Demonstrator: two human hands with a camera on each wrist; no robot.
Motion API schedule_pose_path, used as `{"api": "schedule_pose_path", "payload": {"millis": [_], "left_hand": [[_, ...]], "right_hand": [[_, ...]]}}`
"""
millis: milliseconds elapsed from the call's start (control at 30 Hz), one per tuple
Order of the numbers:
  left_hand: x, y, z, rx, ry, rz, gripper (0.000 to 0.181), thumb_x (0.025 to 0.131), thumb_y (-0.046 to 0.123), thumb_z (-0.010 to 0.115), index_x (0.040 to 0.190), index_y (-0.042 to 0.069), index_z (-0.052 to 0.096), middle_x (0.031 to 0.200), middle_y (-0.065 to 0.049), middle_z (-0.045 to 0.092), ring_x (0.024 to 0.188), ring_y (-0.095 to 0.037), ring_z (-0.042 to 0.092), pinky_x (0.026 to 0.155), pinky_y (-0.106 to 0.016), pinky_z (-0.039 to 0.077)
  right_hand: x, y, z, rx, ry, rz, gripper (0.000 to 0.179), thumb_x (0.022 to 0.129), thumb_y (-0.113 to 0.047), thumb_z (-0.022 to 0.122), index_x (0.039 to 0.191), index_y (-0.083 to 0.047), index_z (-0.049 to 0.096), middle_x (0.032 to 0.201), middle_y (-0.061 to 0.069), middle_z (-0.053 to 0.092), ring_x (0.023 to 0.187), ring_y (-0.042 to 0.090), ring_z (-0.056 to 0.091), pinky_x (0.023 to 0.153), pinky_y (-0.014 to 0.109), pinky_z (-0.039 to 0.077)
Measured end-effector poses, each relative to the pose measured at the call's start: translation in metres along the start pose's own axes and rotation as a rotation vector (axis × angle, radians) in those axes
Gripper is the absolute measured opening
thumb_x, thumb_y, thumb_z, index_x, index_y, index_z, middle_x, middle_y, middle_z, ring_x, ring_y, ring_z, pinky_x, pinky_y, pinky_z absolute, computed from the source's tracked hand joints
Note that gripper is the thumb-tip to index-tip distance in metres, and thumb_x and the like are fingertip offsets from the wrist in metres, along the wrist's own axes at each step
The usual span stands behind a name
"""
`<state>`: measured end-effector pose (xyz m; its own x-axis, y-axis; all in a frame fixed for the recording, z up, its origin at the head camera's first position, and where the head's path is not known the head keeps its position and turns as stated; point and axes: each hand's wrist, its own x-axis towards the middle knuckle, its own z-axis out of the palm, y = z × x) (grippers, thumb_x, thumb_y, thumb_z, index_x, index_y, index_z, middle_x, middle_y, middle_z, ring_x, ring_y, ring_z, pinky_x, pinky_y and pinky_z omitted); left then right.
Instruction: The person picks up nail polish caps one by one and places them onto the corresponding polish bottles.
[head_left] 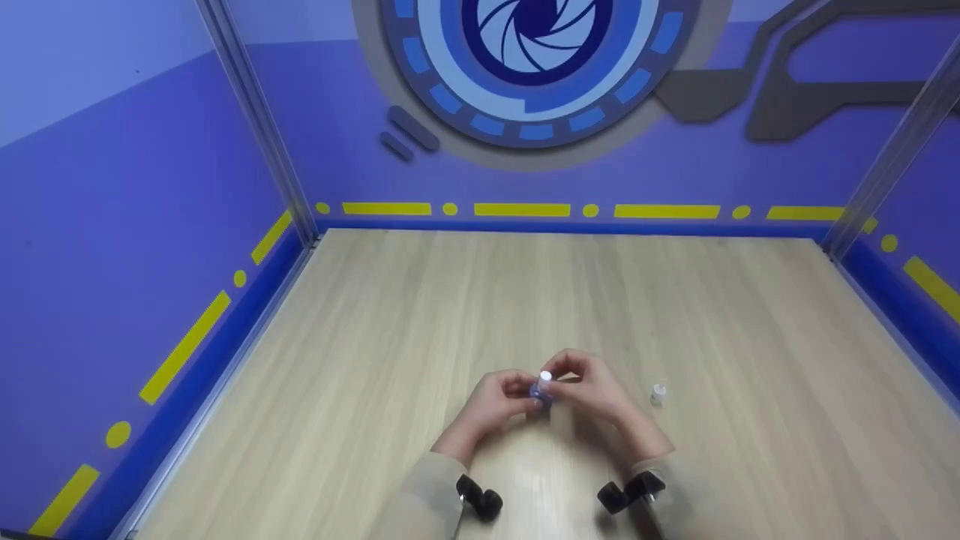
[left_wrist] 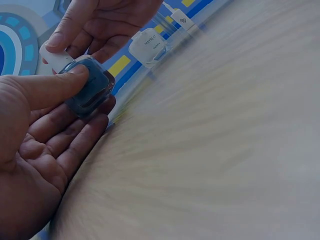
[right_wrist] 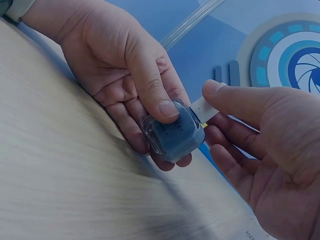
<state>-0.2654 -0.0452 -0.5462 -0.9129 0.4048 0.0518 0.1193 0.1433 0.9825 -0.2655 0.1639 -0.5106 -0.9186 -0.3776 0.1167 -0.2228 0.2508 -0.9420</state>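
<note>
My left hand (head_left: 491, 401) pinches the blue nail polish bottle (right_wrist: 177, 139), the table (head_left: 420, 322) beneath it; my right hand (head_left: 596, 388) clamps its white cap (right_wrist: 203, 109). Right of it: 1 white-capped bottle (head_left: 658, 395). I'm likely working the cap, direction unclear; next calls for a steady grip.

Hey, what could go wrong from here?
The left hand pinches the blue bottle, which might slip if the right hand pulls hard on the white cap. If the cap comes loose and the bottle tips, it could spill. A small white item sits near the right hand; a careless move could bump it.
</note>
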Motion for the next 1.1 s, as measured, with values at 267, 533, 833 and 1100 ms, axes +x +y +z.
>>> {"api": "schedule_pose_path", "payload": {"millis": [267,533,833,1100], "left_hand": [[0.0002,0.0012,-0.0005,0.023,0.01,-0.008,0.027,0.087,0.006,0.079,0.113,0.002,0.073,0.116,-0.014,0.077,0.112,-0.025,0.074,0.098,-0.03,0.059],[-0.0005,0.0025,-0.0001,0.016,0.014,-0.008,0.029,0.087,0.006,0.079,0.115,0.002,0.073,0.117,-0.015,0.077,0.113,-0.027,0.073,0.1,-0.031,0.058],[-0.0007,0.0026,-0.0004,0.007,0.015,-0.013,0.029,0.087,0.005,0.078,0.116,0.001,0.072,0.118,-0.015,0.076,0.114,-0.028,0.073,0.099,-0.03,0.059],[0.0012,0.0004,0.0009,-0.008,0.0,-0.002,0.028,0.088,0.001,0.077,0.116,0.0,0.072,0.118,-0.017,0.076,0.113,-0.029,0.073,0.096,-0.03,0.06]], "right_hand": [[-0.0006,0.0022,-0.003,0.006,-0.048,-0.029,0.034,0.093,-0.007,0.071,0.125,0.003,0.068,0.124,0.025,0.07,0.115,0.034,0.069,0.094,0.022,0.058],[-0.0011,-0.0006,-0.0017,-0.006,-0.035,-0.018,0.029,0.092,-0.007,0.072,0.119,0.003,0.07,0.12,0.025,0.071,0.11,0.036,0.071,0.092,0.022,0.059],[-0.0006,-0.0005,-0.0013,-0.012,-0.016,-0.023,0.026,0.091,-0.009,0.075,0.114,0.002,0.071,0.113,0.022,0.073,0.104,0.024,0.07,0.09,0.023,0.06],[0.0006,0.0002,-0.0004,-0.001,-0.005,-0.022,0.022,0.089,-0.008,0.076,0.107,0.003,0.071,0.106,0.019,0.074,0.099,0.017,0.069,0.088,0.024,0.06]]}}
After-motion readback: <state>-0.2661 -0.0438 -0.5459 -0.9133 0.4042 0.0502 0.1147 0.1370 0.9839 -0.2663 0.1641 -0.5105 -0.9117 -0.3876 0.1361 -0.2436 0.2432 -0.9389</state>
